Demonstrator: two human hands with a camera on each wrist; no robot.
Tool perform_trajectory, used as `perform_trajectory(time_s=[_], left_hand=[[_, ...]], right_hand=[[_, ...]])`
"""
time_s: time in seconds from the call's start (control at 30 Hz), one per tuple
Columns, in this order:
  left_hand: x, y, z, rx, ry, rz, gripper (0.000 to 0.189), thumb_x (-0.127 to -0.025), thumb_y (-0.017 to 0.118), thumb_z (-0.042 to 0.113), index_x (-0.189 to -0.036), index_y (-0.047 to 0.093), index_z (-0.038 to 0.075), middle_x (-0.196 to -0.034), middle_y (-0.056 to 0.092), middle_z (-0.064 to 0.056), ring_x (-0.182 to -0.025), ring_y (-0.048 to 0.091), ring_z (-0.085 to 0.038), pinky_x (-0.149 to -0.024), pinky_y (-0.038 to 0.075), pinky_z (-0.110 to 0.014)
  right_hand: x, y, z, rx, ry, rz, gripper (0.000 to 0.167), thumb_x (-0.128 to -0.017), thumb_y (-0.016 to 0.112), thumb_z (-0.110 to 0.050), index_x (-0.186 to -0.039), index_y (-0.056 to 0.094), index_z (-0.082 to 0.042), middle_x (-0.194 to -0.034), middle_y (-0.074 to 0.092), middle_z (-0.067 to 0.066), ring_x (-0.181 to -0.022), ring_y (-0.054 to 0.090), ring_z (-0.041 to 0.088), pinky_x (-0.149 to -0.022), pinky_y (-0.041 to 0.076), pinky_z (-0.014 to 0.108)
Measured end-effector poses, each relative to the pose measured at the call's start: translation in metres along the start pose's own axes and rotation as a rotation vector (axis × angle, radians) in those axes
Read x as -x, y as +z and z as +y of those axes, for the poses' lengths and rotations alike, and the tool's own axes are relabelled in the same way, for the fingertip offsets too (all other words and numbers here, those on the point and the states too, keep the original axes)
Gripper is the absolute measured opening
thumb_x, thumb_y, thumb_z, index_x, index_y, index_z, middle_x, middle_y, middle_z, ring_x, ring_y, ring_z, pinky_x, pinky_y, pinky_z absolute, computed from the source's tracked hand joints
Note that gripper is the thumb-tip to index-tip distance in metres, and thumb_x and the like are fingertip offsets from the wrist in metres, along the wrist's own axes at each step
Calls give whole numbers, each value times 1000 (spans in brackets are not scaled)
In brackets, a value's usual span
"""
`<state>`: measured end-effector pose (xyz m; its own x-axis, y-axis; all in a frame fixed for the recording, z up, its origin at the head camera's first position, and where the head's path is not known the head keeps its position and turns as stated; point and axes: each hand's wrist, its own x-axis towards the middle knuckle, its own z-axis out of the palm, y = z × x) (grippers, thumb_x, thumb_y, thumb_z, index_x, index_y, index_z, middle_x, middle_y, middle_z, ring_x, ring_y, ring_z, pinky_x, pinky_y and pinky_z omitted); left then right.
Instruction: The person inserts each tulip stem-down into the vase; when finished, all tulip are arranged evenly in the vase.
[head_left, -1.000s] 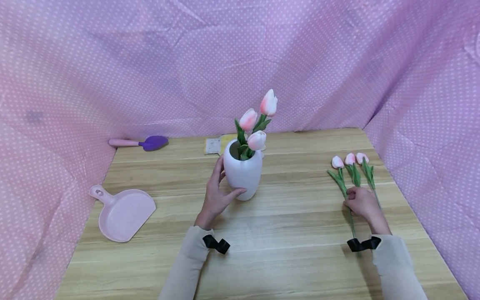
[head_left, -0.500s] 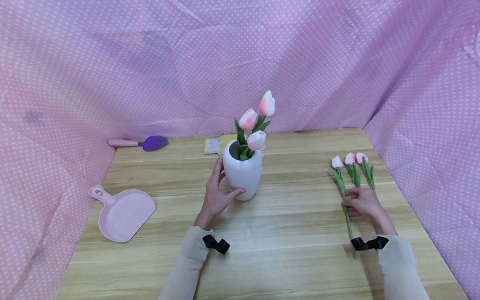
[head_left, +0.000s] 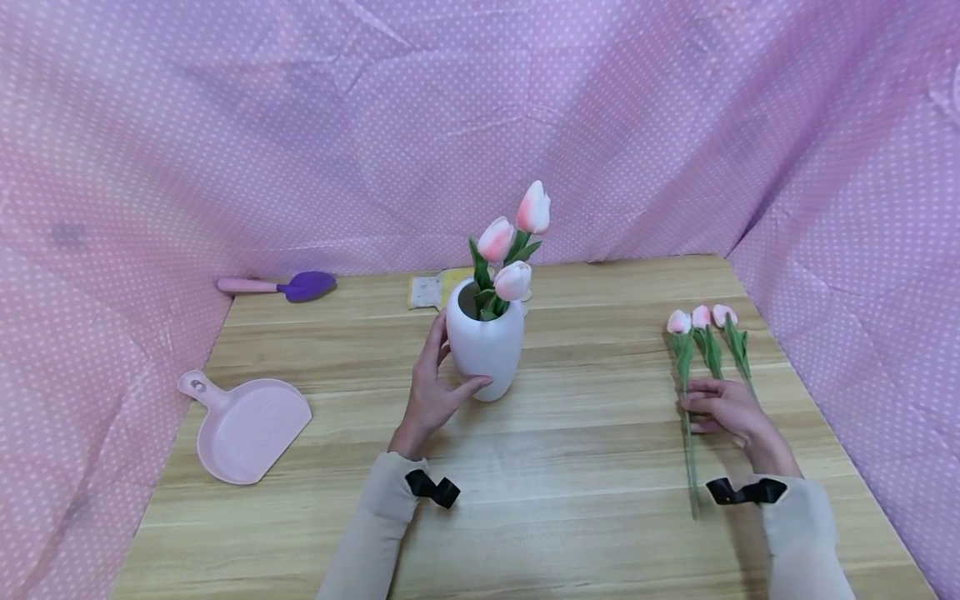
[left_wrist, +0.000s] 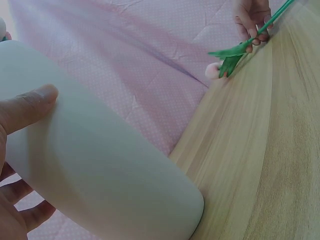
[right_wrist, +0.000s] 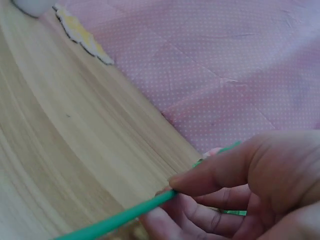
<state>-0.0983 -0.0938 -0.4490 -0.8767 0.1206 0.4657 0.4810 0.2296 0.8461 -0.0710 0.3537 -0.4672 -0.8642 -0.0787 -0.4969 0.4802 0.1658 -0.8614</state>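
Observation:
A white vase [head_left: 487,350] stands mid-table with three pink-and-white tulips [head_left: 513,281] in it. My left hand [head_left: 435,392] grips its near left side, thumb across the front, as the left wrist view also shows. On the right, my right hand [head_left: 723,412] pinches the green stem [right_wrist: 120,216] of one tulip [head_left: 678,323] between thumb and fingers. That tulip's bloom points away from me and its stem end towards me. Two more tulips, one with its bloom [head_left: 701,317] close beside it and one farther right [head_left: 724,315], lie on the table; my hand partly hides their stems.
A pink dustpan [head_left: 255,425] lies at the left, and a purple trowel [head_left: 309,286] with a pink handle at the back left edge. Behind the vase is a flat yellow-and-white piece [head_left: 426,292]. Pink dotted cloth [head_left: 375,125] hangs around the wooden table [head_left: 570,517].
My right hand has drawn the pinched tulip's stem slightly left and turned it more upright in the head view. The left hand and vase stay put; one tulip in the vase shifted slightly early on.

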Motion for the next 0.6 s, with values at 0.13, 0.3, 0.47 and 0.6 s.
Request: perform_trajectory(time_s=[0.13,0.3,0.47,0.6], left_hand=[[0,0,0,3,2,-1,109,-70,89,0,-158,26,13,-157,41,-14,-136,49,-39,-113,46,-55],[0,0,0,2,0,-5,109,-70,89,1,-158,25,13,-158,40,-14,-137,49,-39,-113,46,-56],[0,0,0,0,-6,-5,109,-70,89,1,-158,25,13,-158,40,-14,-137,49,-39,-112,46,-57],[0,0,0,-1,-12,-6,109,-71,89,0,-158,25,13,-158,40,-13,-137,48,-39,-113,45,-56]], right_hand=[[0,-1,2,-115,-30,-50,24,-94,57,6,-117,55,-1,-87,72,-11,-81,72,4,-69,64,26],[2,0,3,-255,-118,-127,30,-98,52,7,-105,64,-19,-96,75,-10,-87,72,6,-72,64,27],[2,3,5,-370,-219,-182,37,-98,49,10,-108,70,-19,-100,73,-6,-90,71,7,-73,64,28],[1,8,5,-466,-285,-213,37,-98,46,12,-110,69,-15,-102,74,-3,-94,72,9,-75,65,31]])
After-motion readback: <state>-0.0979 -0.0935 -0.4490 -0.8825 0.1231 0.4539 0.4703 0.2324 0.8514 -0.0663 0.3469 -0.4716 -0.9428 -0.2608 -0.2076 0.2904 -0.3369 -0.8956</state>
